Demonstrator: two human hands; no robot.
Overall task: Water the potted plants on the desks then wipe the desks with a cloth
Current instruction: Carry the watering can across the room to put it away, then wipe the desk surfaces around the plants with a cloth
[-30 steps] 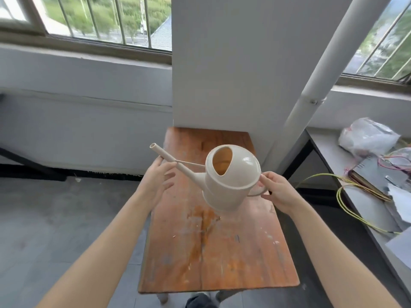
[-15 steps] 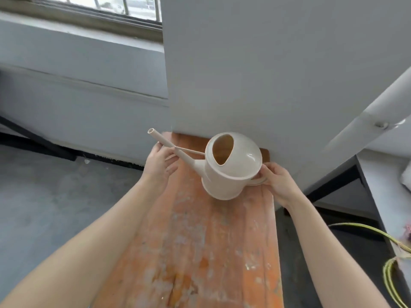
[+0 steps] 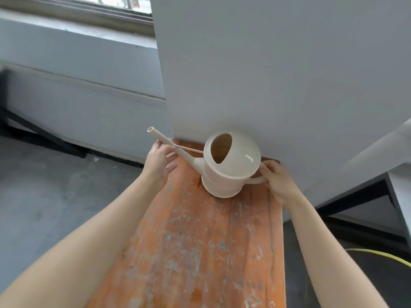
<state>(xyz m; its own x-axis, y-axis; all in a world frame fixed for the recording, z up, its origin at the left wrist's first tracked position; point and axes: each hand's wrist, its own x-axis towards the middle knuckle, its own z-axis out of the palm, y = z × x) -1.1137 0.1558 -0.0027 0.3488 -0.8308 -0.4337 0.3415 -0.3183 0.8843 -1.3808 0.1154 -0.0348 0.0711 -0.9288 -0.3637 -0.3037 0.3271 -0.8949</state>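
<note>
right fingers (image 3: 265,172) on the watering can (image 3: 231,165) handle, left fingers (image 3: 165,150) pinching spout, imo lower it flat onto the surface (image 3: 200,252).

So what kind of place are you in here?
Probably an unfinished or utility room: bare concrete floor, paint-spattered wooden bench, plain grey wall and a barred window.

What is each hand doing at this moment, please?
Left hand: closed on the spout of the watering can.
Right hand: closed on the can's handle.
</note>
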